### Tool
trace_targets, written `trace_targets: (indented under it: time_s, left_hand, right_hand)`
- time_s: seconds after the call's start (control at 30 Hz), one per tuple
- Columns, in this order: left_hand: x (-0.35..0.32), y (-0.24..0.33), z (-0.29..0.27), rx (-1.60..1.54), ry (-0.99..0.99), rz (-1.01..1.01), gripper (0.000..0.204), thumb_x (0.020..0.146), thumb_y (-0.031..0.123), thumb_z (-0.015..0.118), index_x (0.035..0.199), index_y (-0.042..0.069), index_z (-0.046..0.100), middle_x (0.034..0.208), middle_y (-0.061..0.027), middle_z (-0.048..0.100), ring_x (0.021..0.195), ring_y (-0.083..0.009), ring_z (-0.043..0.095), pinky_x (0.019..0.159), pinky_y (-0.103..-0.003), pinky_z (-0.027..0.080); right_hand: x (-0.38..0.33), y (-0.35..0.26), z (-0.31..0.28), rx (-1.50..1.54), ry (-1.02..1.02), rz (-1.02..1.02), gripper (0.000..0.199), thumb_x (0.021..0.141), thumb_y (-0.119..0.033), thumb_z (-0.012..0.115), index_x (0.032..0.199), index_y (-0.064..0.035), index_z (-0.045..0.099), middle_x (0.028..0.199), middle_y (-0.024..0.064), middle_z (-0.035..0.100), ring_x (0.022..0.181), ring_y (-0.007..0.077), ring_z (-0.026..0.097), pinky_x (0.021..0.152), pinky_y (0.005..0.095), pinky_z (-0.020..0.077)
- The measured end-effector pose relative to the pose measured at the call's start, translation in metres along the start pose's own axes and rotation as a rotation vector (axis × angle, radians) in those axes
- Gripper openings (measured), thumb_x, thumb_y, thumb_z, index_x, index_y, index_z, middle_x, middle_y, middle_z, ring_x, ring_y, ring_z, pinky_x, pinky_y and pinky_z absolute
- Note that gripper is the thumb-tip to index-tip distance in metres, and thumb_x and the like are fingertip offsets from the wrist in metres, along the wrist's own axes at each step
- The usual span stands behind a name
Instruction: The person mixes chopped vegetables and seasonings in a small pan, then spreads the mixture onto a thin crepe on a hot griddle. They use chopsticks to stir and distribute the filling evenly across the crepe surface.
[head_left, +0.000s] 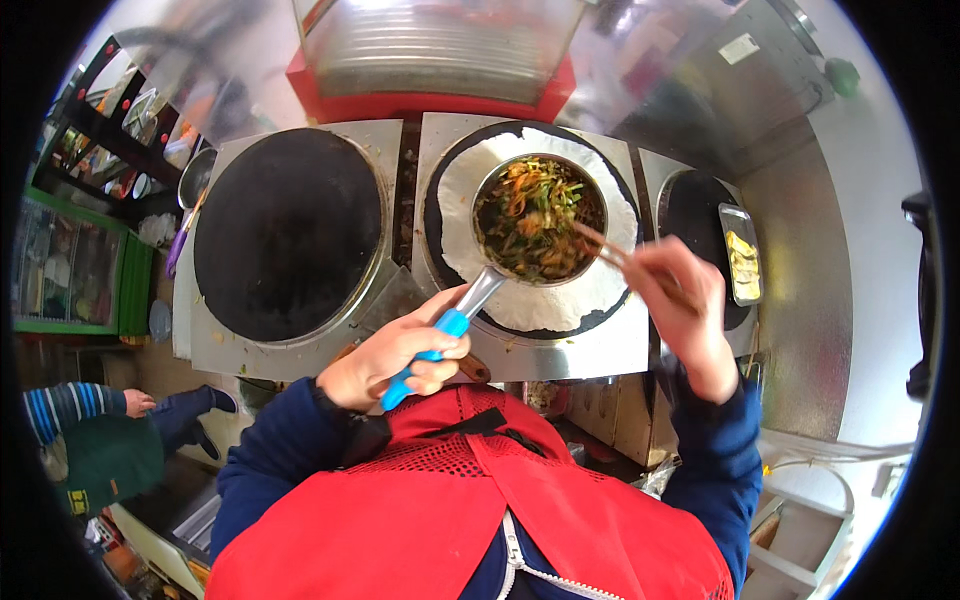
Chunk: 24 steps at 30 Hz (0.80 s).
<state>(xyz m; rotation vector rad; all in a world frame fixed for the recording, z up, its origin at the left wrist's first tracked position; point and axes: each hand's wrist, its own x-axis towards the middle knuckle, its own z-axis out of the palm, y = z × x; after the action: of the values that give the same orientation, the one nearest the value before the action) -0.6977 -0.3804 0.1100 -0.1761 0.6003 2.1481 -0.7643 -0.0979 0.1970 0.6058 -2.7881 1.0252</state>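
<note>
My left hand [415, 350] is closed around the blue handle of a metal pan [489, 283]. The pan's round bowl holds a mix of shredded vegetables [540, 215], with orange and green strips in dark liquid. It is over a pale, thin flatbread [455, 240] spread on the middle round black griddle [437, 190]. My right hand [685, 300], slightly blurred, grips a pair of chopsticks [605, 247] whose tips reach into the vegetables. Whether the pan touches the flatbread I cannot tell.
Another black griddle [290, 235] lies to the left, and a third [690, 215] to the right. On the right one rests a metal tray [742, 290] with yellow pieces. A ladle [197, 180] sits at the far left. Another person [110, 440] is at the lower left.
</note>
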Motion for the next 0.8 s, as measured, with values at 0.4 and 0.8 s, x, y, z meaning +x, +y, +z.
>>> trace_targets:
  time_s: [0.4, 0.8]
  left_hand:
    - [0.010, 0.004, 0.019, 0.074, 0.235, 0.020, 0.073, 0.087, -0.003, 0.049, 0.149, 0.022, 0.020, 0.077, -0.0011, 0.042, 0.052, -0.0053, 0.036, 0.041, -0.018, 0.028]
    - [0.021, -0.004, 0.028, 0.183, 0.260, 0.064, 0.073, 0.088, 0.000, 0.050, 0.149, 0.024, 0.017, 0.078, -0.0008, 0.043, 0.053, -0.0066, 0.037, 0.046, -0.022, 0.033]
  right_hand:
    - [0.124, 0.057, 0.000, 0.259, -0.031, 0.024, 0.022, 0.088, -0.016, 0.065, 0.077, 0.0024, 0.062, 0.064, 0.0010, 0.057, 0.053, 0.0065, 0.053, 0.051, 0.0220, 0.0445]
    - [-0.030, 0.107, 0.058, 0.918, 0.260, 0.490, 0.018, 0.093, -0.015, 0.060, 0.084, -0.0002, 0.055, 0.074, 0.0131, 0.066, 0.058, 0.0154, 0.064, 0.054, 0.0246, 0.0535]
